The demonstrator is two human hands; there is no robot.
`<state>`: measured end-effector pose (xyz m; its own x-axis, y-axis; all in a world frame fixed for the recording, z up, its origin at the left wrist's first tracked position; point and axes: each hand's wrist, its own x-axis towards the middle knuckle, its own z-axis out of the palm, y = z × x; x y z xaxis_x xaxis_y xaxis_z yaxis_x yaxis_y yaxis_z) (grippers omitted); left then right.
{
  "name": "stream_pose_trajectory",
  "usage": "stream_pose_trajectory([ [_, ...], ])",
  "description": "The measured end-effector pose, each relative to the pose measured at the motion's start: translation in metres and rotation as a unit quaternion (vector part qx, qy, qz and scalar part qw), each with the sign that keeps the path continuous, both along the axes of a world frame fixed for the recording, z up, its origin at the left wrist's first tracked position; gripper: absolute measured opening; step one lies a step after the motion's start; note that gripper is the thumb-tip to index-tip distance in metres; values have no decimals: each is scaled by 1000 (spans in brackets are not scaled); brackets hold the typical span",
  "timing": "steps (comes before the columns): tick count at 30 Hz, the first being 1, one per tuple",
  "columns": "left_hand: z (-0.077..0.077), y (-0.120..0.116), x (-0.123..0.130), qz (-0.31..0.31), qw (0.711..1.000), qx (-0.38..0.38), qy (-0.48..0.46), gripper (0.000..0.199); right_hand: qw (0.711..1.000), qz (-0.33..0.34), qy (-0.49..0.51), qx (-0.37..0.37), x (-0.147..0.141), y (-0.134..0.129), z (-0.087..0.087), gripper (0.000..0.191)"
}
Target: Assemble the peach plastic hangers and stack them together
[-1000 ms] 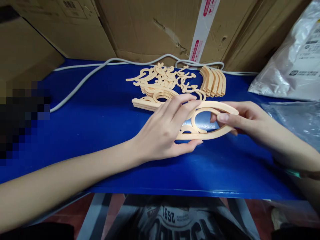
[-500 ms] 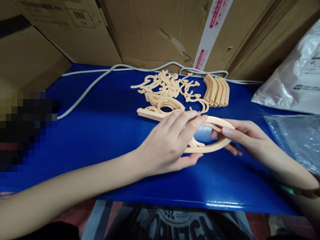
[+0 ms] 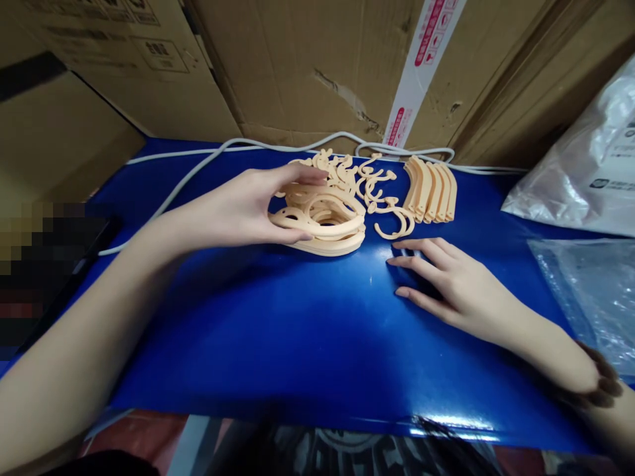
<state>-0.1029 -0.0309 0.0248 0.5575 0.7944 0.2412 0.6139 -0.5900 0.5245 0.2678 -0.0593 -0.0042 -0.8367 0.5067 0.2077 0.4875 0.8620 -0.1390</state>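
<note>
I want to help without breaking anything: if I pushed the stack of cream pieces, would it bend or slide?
The stack of cream pieces would probably slide: the blue tabletop looks smooth and shiny. Its pieces might slip apart, as no tie shows around them. They're likely stiff: the top piece looks evenly curved, not sagging, by the left hand.

A white cable (image 3: 342, 134) runs along the back edge of the counter (image 3: 297, 357), before cardboard boxes (image 3: 288, 79); a white bag (image 3: 590, 165) and clear plastic (image 3: 605, 311) lie toward the right edge.
</note>
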Motion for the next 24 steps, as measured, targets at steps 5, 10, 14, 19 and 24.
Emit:
stream_pose_trajectory([
  [5,-3,-2,3,-12,1000,2,23,68,1000,2,-8,11,-1,-3,1,35],
  [10,-8,2,2,-7,1000,-23,11,71,1000,-9,-14,0,0,-4,3,37],
  [14,-8,2,5,-12,999,-35,16,69,1000,-9,-2,-16,-1,-4,4,36],
  [19,-8,0,8,-7,999,-30,41,71,1000,-8,-6,-8,-1,-4,3,36],
  [24,-9,-1,8,5,998,-28,55,73,1000,-8,-16,0,-1,-5,3,37],
])
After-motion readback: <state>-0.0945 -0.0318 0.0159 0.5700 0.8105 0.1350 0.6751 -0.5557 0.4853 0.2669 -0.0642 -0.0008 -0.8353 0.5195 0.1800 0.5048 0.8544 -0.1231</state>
